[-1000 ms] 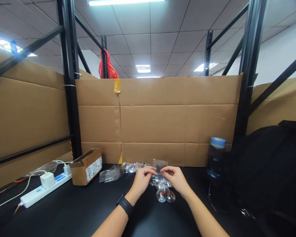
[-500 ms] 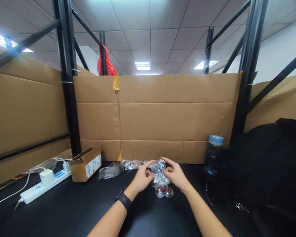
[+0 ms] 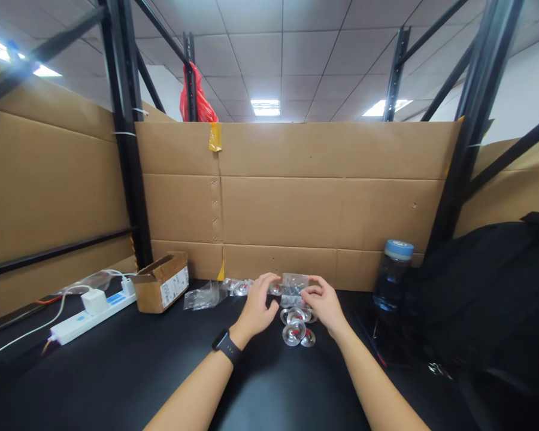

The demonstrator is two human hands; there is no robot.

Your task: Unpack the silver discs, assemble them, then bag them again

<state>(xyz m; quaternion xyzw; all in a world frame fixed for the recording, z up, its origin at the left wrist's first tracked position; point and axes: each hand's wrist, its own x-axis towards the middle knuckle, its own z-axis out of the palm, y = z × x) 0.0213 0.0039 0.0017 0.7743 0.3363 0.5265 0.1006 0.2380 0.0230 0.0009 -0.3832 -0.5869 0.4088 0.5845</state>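
Note:
My right hand (image 3: 326,304) pinches the edge of a clear plastic bag (image 3: 295,282) at the middle of the black table (image 3: 170,377). Just left of the bag is my left hand (image 3: 258,305), its thumb and fingers apart and nothing seen in them; a dark watch (image 3: 227,346) is on that wrist. Between and below the hands lie several shiny round discs (image 3: 293,333) with bits of red, some overlapping. Whether any are still in the bag I cannot make out. More wrapped shiny discs (image 3: 239,287) lie behind my left hand.
A crumpled clear bag (image 3: 205,296) lies by an open cardboard box (image 3: 162,284). Farther left is a white power strip (image 3: 92,319) with cables. On the right stand a blue-lidded bottle (image 3: 392,276) and a large black bag (image 3: 489,299). A cardboard wall (image 3: 278,209) closes the back.
More discs now lie loose on the table below the bag. The bag looks flatter and is at my right hand; my left hand has come away from it. The view has tilted slightly.

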